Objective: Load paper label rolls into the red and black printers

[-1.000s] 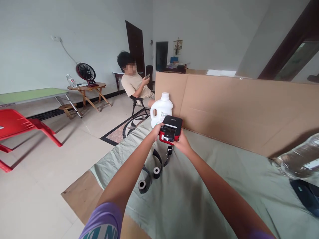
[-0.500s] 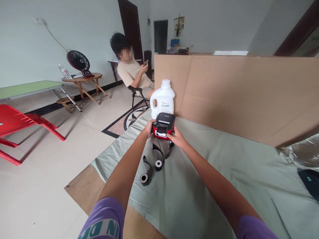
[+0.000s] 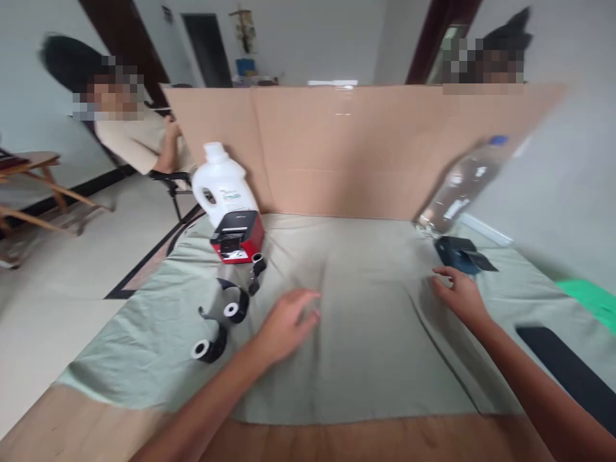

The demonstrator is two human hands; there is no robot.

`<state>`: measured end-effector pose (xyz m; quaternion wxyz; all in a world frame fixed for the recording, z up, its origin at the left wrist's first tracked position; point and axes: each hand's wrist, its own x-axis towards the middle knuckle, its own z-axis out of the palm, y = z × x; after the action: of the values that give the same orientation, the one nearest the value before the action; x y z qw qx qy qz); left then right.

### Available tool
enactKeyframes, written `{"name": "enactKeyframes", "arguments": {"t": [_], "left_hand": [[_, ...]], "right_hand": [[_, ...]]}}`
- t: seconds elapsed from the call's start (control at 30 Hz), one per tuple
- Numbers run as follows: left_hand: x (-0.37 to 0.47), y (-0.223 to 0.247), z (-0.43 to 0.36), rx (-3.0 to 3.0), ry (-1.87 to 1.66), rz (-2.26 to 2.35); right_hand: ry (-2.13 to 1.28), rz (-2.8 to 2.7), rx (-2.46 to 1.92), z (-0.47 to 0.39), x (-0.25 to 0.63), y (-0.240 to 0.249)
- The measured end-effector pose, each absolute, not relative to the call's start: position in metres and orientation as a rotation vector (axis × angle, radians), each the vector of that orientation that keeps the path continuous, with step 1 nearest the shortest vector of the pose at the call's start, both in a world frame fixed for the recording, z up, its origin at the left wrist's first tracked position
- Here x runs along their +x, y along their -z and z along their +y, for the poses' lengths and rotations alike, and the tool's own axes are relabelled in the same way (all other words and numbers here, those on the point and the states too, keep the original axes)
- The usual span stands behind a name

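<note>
My left hand [image 3: 289,324] hovers over the middle of the green cloth [image 3: 366,359], fingers apart and nothing in them, blurred by motion. On the right, my right hand [image 3: 459,295] has its thumb and fingers apart, just in front of a dark blue boxy device [image 3: 455,253] with a black strip hanging out; contact cannot be made out. A red and black label printer [image 3: 248,244] stands at the left before a white jug [image 3: 226,183]. Near it lie a small black roll [image 3: 258,264], another roll [image 3: 238,308] and a third [image 3: 212,346], some with loose ends.
An upright cardboard sheet [image 3: 337,154] closes the back. A large clear bottle with a blue cap [image 3: 462,186] leans at the back right. A black flat slab [image 3: 568,366] and a green item [image 3: 587,298] lie at the right. One person [image 3: 139,138] sits left; another head [image 3: 500,58] shows behind the cardboard.
Both hands have let go of the label printer, which now stands on the cloth before the jug. My right hand has moved right towards the dark blue device. The view has turned right.
</note>
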<state>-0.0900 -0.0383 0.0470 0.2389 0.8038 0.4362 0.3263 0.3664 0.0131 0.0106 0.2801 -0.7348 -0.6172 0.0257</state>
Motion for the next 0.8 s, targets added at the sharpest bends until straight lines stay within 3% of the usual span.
{"name": "enactKeyframes", "arguments": {"t": [0.1, 0.2, 0.3, 0.5, 0.67, 0.8], "left_hand": [[-0.031, -0.02, -0.058, 2.546, -0.325, 0.86], [-0.006, -0.005, -0.069, 2.647, -0.12, 0.683], [-0.002, -0.001, -0.077, 2.687, -0.065, 0.667], [-0.004, -0.002, -0.081, 2.69, -0.099, 0.673], [-0.004, 0.001, -0.087, 2.697, -0.131, 0.663], [-0.003, 0.002, -0.098, 2.699, -0.138, 0.578]], "right_hand": [[0.174, -1.614, -2.088, 0.004, 0.406, -0.027], [0.374, -1.437, -2.284, 0.011, 0.428, -0.045], [0.312, -1.296, -2.469, 0.031, 0.439, -0.059], [-0.221, -1.39, -2.707, 0.082, 0.441, -0.064], [-0.251, -1.394, -2.627, 0.089, 0.413, -0.068], [-0.268, -1.576, -2.438, 0.068, 0.333, -0.083]]}}
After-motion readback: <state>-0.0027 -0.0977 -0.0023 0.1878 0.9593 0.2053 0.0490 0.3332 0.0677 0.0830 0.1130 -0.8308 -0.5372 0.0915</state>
